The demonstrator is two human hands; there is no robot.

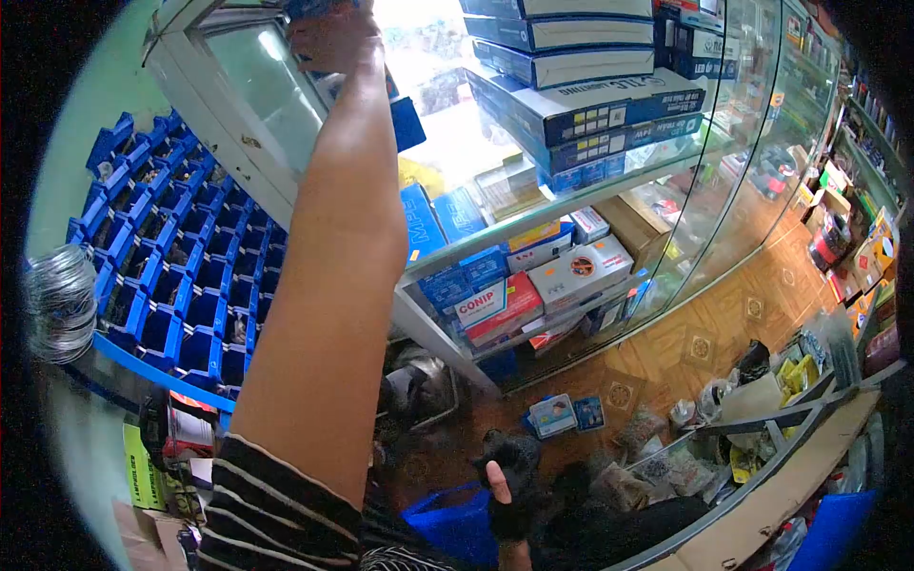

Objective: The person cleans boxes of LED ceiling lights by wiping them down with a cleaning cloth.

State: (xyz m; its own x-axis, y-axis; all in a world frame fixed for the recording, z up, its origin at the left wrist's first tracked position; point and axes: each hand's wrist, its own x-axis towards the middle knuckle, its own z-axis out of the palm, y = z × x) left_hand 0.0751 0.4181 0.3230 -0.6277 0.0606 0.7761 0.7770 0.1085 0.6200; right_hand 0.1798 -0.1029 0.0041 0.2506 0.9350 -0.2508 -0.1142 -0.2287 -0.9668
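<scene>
My left arm stretches up across the view, and my left hand (333, 40) is at the top edge near the window frame. Its fingers are closed round a blue box (319, 9), mostly cut off by the view's edge. Just below the hand, another blue box (409, 124) shows beside my forearm. Low in the middle, my right hand (503, 504) shows a bare thumb pointing up. Black material surrounds it, and I cannot make out whether that is a glove or a held thing; the other fingers are hidden.
A glass display case (533, 224) holds stacked boxes, with long blue-and-white lighting boxes (590, 100) on top. Blue parts bins (171, 238) and a wire coil (62, 305) are at left. Small boxes (562, 416) lie on the floor; bagged goods (666, 466) fill a lower-right shelf.
</scene>
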